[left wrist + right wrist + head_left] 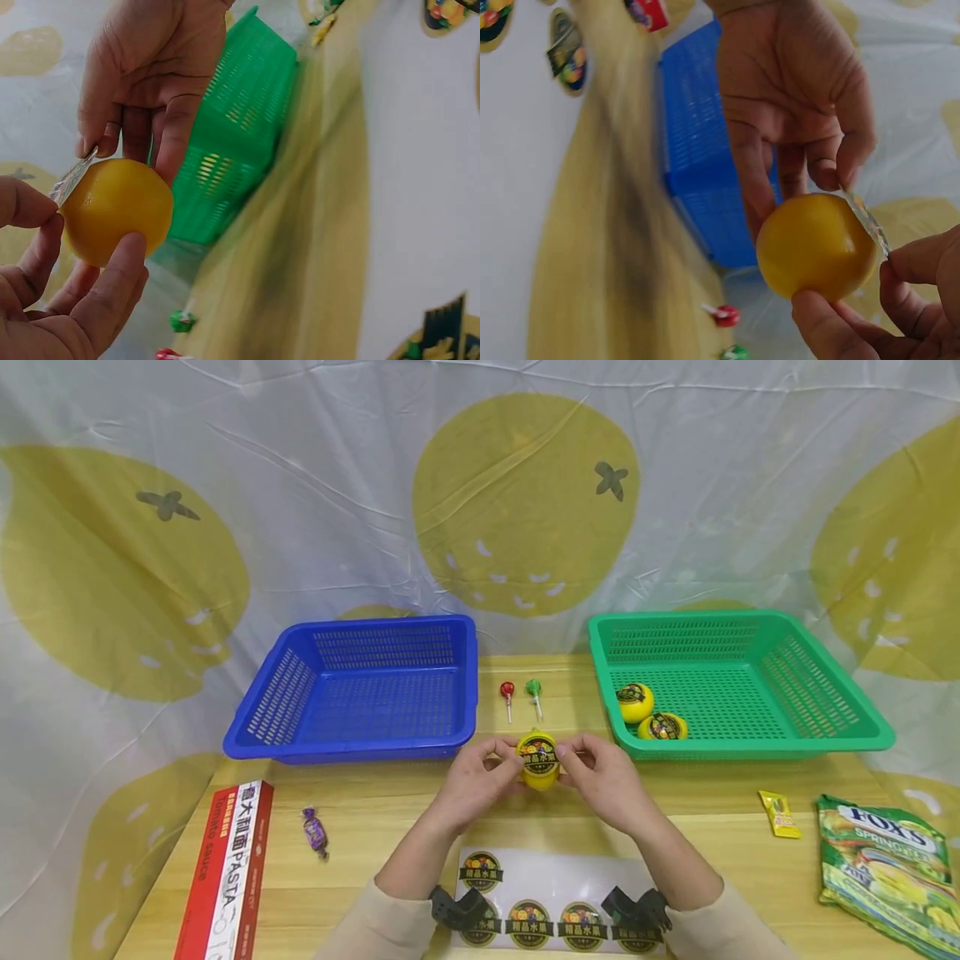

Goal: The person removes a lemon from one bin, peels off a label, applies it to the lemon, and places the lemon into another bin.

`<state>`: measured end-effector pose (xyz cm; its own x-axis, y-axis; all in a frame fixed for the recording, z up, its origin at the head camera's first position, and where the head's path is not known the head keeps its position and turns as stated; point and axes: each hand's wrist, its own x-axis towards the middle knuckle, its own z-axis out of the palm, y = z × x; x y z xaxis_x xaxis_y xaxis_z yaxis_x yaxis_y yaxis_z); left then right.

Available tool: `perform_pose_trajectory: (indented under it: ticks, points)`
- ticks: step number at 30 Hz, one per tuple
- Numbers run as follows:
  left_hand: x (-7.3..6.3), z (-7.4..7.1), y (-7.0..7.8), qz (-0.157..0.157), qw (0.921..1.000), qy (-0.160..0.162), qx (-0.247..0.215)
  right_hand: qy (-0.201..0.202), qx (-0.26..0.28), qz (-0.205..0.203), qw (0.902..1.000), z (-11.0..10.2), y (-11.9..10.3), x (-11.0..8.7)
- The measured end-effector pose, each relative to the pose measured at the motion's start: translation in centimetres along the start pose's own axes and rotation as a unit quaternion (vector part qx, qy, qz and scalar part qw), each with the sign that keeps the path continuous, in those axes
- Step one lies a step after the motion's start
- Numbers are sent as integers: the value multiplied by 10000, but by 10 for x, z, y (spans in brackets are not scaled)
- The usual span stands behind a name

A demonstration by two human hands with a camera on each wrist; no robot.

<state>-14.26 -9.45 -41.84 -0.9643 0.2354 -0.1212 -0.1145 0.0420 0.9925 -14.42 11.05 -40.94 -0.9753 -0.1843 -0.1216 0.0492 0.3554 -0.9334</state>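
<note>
In front of me, both hands hold a yellow lemon (538,781) above the table. A round dark label sticker (539,755) with a gold rim lies against its near face, tilted away from the skin at its edge. My left hand (480,781) pinches one edge of the sticker between thumb and finger. Its other fingers support the lemon (124,206) from beneath. Opposite, my right hand (609,781) pinches the other edge of the sticker (868,223), its remaining fingers against the fruit. A sheet of similar stickers (555,877) lies below my wrists.
Behind stand a blue basket (351,750) and a green basket (750,745); two labelled yellow fruits (634,703) lie in the green one. Two lollipops (507,689) lie between. At left are a pasta box (225,868) and purple candy (315,833); at right, a yellow packet (780,814) and FOX'S bag (885,868).
</note>
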Motion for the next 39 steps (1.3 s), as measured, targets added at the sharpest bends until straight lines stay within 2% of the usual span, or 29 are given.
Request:
perform_pose_trajectory:
  ticks: [5, 12, 21, 31, 35, 39]
  points:
    - [-5, -1, 12, 192, 9998, -35, 3, 173, 85, -153, 9997, 0, -13, -7]
    - [-6, -4, 17, 433, 9988, -221, 44, 395, 28, -213, 9990, 2, -20, -12]
    - [-3, -6, 16, 392, 9985, -365, 64, 664, -468, -510, 9954, 6, -14, -10]
    - [-3, -7, 14, 331, 9986, -415, 84, 728, -565, -435, 9948, 10, -13, -8]
    - [-3, -6, 14, 307, 9985, -443, 32, 759, -382, -188, 9962, 10, -13, -8]
    - [-6, -3, 15, 406, 9974, -589, -78, 665, -676, -8, 9955, 13, -12, -7]
